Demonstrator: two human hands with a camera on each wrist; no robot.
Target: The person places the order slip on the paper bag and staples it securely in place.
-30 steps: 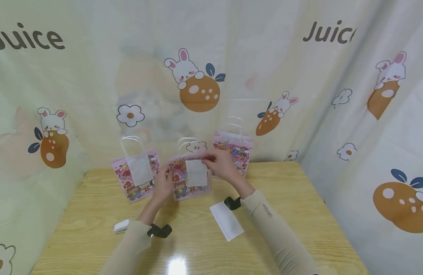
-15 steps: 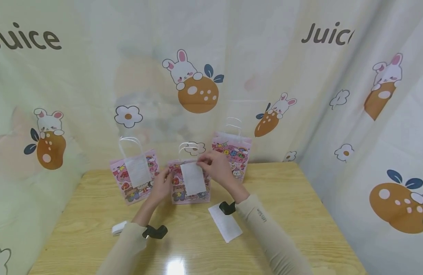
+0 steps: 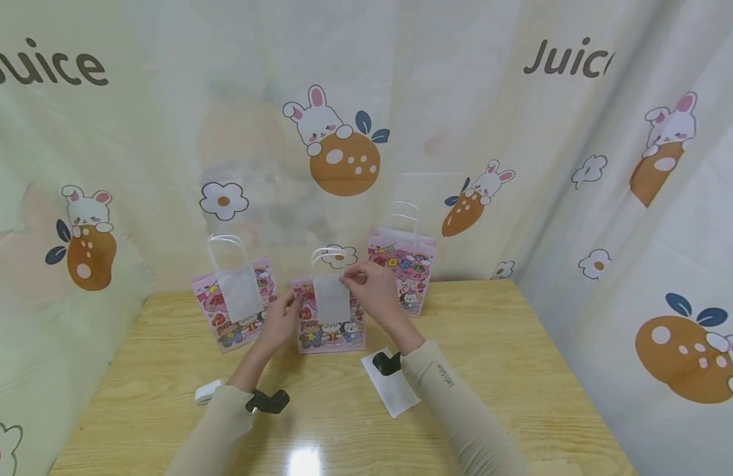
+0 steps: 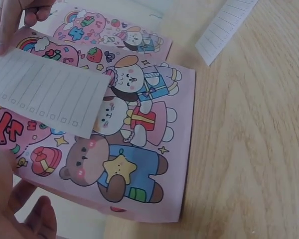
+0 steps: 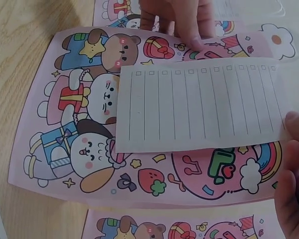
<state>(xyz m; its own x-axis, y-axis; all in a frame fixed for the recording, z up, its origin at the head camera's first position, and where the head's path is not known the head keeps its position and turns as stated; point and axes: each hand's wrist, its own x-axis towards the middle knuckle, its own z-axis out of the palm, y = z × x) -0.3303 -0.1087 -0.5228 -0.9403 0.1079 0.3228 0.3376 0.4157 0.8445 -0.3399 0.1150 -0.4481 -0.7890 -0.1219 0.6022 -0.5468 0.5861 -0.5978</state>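
Observation:
A pink cartoon-printed paper gift bag [image 3: 309,334] with white twisted handles stands upright in the middle of the table. My left hand [image 3: 281,317] grips its left side edge, with the thumb [image 5: 187,22] on the printed front and the other fingers behind. Against the upper front of that bag is a white checklist sheet [image 5: 199,109], ruled with lines and small boxes. My right hand [image 3: 375,287] pinches this sheet near its upper right corner. The sheet's top end overlaps the bag's handles in the head view.
To the left leans another pink gift bag [image 3: 223,330] with a white sheet [image 3: 241,294] on its front. A third bag [image 3: 411,264] stands behind on the right. One loose checklist sheet [image 3: 393,393] and a small white object [image 3: 208,391] lie on the wooden table [image 3: 491,396]. A printed curtain hangs behind.
The middle bag's base has come slightly forward and the bag stands straighter. The checklist sheet shifted left and down, then rose and straightened in my right hand.

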